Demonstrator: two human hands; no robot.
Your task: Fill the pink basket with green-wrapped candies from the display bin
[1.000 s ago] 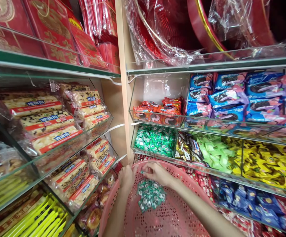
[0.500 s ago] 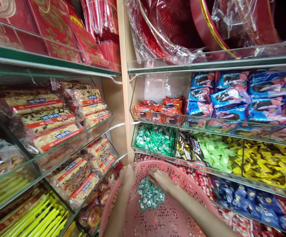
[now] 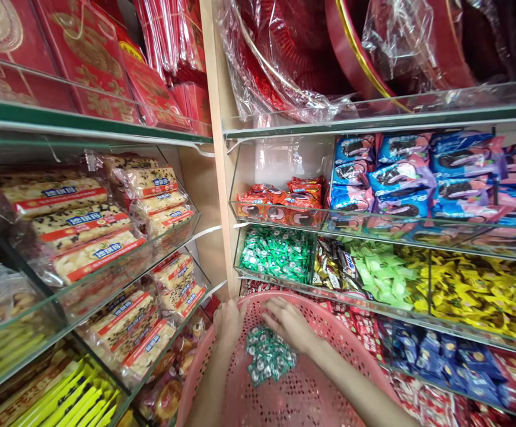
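Behind, clear glass shelves. At six o'clock, round pink plastic basket, shiny green-wrapped candies inside. Left hand gripping its edge, right hand half open over candies. Might spill if pulled crooked.

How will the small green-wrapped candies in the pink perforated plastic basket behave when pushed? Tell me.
The small green-wrapped candies would probably spread rather than move as one, since they lie loosely heaped. Their glossy wrappers look likely to slide over the pink perforated plastic basket. Each is probably light, being small beside the right hand.
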